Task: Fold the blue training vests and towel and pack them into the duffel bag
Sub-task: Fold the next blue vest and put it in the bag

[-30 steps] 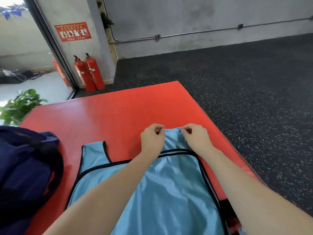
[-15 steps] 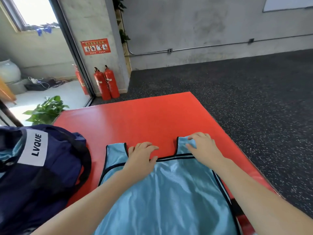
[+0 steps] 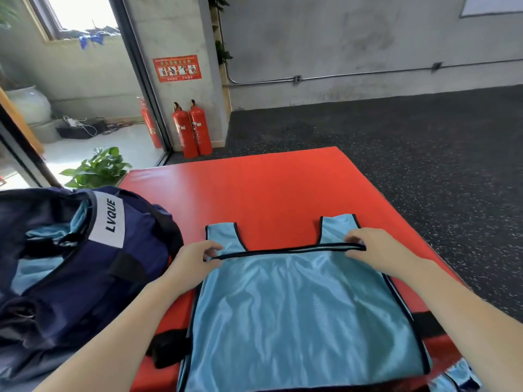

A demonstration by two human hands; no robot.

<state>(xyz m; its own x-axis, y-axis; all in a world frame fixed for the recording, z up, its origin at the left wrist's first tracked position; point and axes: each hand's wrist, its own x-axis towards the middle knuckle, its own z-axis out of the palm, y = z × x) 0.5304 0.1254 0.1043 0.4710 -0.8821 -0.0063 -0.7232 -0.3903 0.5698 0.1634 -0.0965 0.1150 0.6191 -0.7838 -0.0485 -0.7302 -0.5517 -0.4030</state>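
Here, a light blue training vest lies flat on the red mat, shoulder straps pointing to twelve o'clock. The left hand pinches the black-trimmed hem at nine o'clock of the vest; the right hand pinches the same hem at three o'clock. The navy duffel bag sits open just beside, at nine o'clock, blue cloth showing inside.

Both forearms bare, no sleeves or jewellery.
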